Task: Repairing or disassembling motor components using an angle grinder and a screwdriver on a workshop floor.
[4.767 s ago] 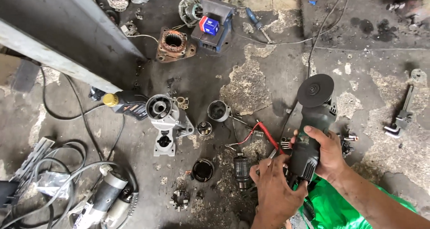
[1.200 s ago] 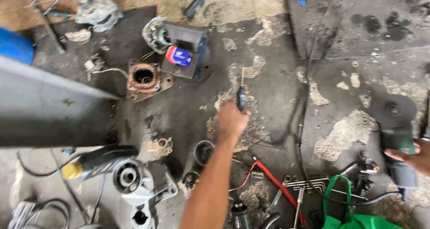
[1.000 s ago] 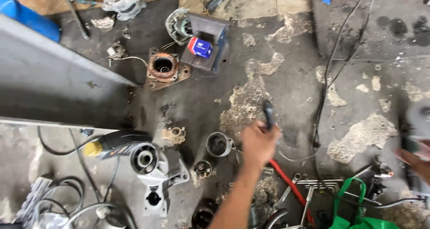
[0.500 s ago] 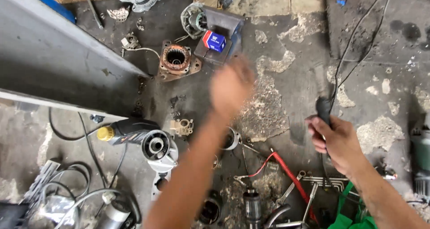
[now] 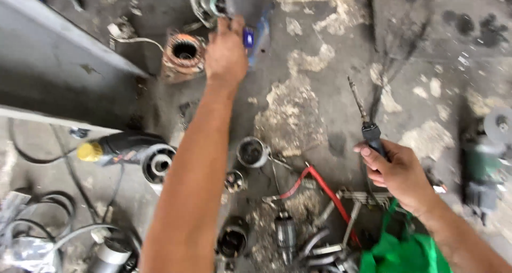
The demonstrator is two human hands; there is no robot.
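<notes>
The long grey metal beam (image 5: 58, 65) lies at the left on the rough, cracked floor (image 5: 298, 107). The left hand (image 5: 226, 51) reaches far up, fingers spread, resting on a grey boxy machine part (image 5: 250, 6). The right hand (image 5: 397, 171) grips a thin screwdriver (image 5: 362, 118) tight; its metal tip points up, away.

Dark-handled screwdriver (image 5: 368, 124), shaft pointing up and slightly left, gripped above the stained floor. Farther off, grey boxy motor part (image 5: 250, 9) with a blue patch, lying flat, fingers touching it.
</notes>
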